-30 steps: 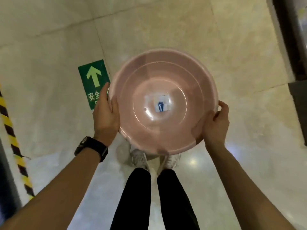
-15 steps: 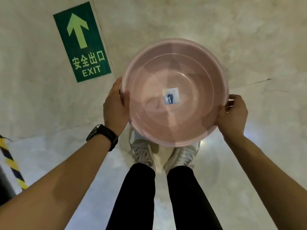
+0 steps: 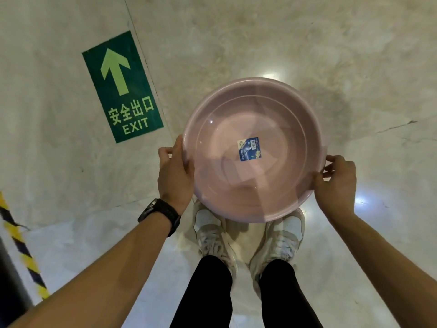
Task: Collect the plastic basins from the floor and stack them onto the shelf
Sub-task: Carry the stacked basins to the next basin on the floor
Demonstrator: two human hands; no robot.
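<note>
Basin point(image 3: 254, 185), pink, mouth up, held between both hands above the floor point(image 3: 260, 43). Left hand point(image 3: 173, 176) grips the rim on its side, thumb along the edge. Right hand point(image 3: 337, 183) clamps the opposite rim, fingers curled at the lip. Blue sticker point(image 3: 249, 149) on basin bottom, midway between hands. Black watch point(image 3: 160, 215) behind left hand. Green EXIT sign point(image 3: 121, 87) on floor, ahead-left of left hand. Shoes point(image 3: 212, 230) partly under basin, bodyward of both hands.
</note>
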